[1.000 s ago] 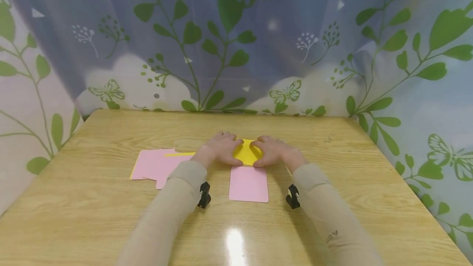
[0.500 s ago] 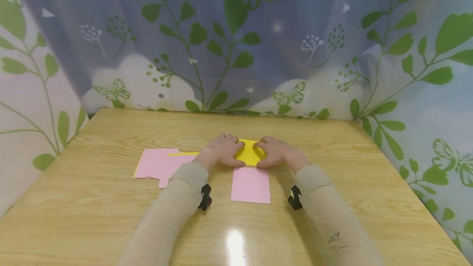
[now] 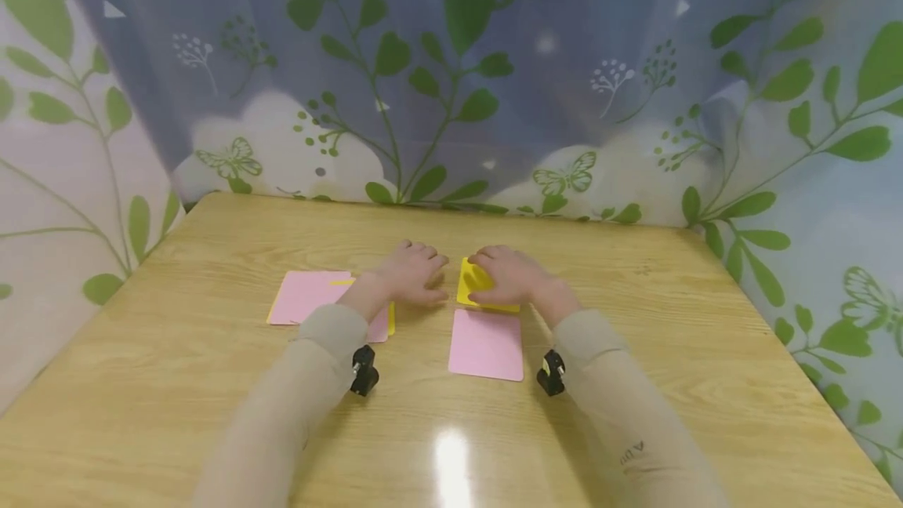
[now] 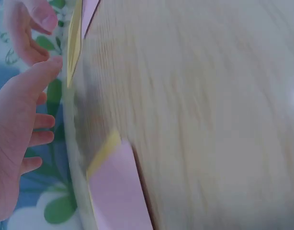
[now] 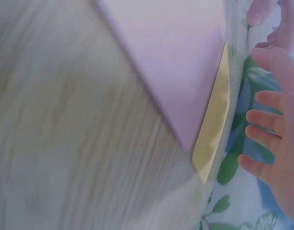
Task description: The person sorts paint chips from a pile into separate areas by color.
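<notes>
Right hand [image 3: 511,279] lies on the yellow paper [image 3: 474,282], fingers [image 3: 487,261] curved loosely over it, pressing more than gripping. That paper sits on the wooden surface [image 3: 635,351], touching the far edge of the pink sheet [image 3: 487,344]. Left hand [image 3: 409,273] rests just left of the yellow paper, fingers relaxed, holding nothing, beside a pile of pink sheets [image 3: 310,306].

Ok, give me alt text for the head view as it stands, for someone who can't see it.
A person's right hand rests on a folded yellow paper on a wooden table, while the left hand lies on the table beside it, off the paper. A pink sheet lies just nearer the person, and more pink sheets lie to the left.
</notes>
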Motion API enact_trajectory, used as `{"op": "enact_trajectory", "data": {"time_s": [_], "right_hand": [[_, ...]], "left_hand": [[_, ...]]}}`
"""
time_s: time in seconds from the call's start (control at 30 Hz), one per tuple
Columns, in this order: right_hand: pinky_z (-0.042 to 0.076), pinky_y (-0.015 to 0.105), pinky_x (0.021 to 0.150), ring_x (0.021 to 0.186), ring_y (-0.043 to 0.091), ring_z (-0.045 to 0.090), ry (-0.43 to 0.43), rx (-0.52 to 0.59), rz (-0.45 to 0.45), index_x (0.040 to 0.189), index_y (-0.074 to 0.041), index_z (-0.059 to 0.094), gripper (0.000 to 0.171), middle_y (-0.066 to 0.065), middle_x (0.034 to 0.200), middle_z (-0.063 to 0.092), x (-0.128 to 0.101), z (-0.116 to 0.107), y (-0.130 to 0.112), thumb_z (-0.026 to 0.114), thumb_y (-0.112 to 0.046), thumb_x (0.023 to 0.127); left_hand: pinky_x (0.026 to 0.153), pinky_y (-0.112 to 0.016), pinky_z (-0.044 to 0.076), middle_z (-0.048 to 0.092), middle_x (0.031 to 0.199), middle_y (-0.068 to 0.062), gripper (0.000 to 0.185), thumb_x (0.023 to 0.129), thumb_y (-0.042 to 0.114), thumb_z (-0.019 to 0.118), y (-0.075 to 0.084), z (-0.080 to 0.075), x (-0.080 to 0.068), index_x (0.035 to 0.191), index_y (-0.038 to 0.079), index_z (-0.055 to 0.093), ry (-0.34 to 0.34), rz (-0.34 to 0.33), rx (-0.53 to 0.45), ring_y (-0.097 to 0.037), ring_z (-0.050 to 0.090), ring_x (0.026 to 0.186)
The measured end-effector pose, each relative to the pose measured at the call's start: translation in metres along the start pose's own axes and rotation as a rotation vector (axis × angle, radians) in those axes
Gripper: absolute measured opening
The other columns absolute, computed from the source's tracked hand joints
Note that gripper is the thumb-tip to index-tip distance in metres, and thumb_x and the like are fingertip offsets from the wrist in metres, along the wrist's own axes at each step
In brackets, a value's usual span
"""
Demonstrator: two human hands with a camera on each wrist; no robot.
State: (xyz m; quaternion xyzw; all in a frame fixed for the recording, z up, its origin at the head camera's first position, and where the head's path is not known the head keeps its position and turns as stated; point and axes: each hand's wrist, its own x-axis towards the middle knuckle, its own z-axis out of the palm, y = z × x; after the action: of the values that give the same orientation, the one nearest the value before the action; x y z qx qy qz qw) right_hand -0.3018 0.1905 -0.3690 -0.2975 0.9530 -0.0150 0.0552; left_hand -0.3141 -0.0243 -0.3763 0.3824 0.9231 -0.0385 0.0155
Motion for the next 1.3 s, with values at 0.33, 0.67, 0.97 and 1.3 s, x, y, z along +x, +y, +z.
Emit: {"op": "enact_trajectory", "data": {"time_s": [0.33,0.67,0.97,1.3], "right_hand": [[0.03,0.049,0.104,0.131,0.029,0.033,0.004,0.004,-0.045,0.14,-0.007,0.038,0.071,0.011,0.142,0.038,0.017,0.002,-0.025,0.057,-0.049,0.085],[0.034,0.045,0.101,0.129,0.026,0.035,0.031,-0.029,-0.123,0.138,-0.007,0.04,0.069,0.01,0.14,0.041,0.032,0.004,-0.056,0.057,-0.049,0.085],[0.03,0.048,0.103,0.133,0.027,0.03,0.032,-0.029,-0.162,0.142,-0.009,0.033,0.078,0.009,0.144,0.035,0.038,0.002,-0.085,0.059,-0.051,0.083],[0.031,0.047,0.102,0.132,0.023,0.029,-0.008,-0.064,-0.185,0.143,-0.01,0.031,0.088,0.006,0.144,0.035,0.049,0.011,-0.11,0.06,-0.06,0.077]], "left_hand": [[0.104,-0.053,0.025,0.048,0.133,-0.015,0.069,0.088,0.057,0.048,-0.034,0.013,-0.036,0.136,0.007,0.043,0.028,-0.06,0.012,-0.033,0.041,0.124],[0.099,-0.054,0.031,0.055,0.124,-0.014,0.066,0.085,0.056,0.052,-0.047,0.01,-0.073,0.127,0.005,0.052,0.105,-0.007,0.095,-0.033,0.047,0.116],[0.098,-0.056,0.032,0.055,0.123,-0.014,0.075,0.081,0.063,0.051,-0.056,0.013,-0.108,0.127,0.004,0.052,0.102,-0.023,0.113,-0.034,0.048,0.115],[0.096,-0.053,0.034,0.051,0.126,-0.017,0.085,0.075,0.069,0.055,-0.063,0.024,-0.135,0.13,0.005,0.049,0.064,-0.015,0.082,-0.035,0.045,0.117]]}}
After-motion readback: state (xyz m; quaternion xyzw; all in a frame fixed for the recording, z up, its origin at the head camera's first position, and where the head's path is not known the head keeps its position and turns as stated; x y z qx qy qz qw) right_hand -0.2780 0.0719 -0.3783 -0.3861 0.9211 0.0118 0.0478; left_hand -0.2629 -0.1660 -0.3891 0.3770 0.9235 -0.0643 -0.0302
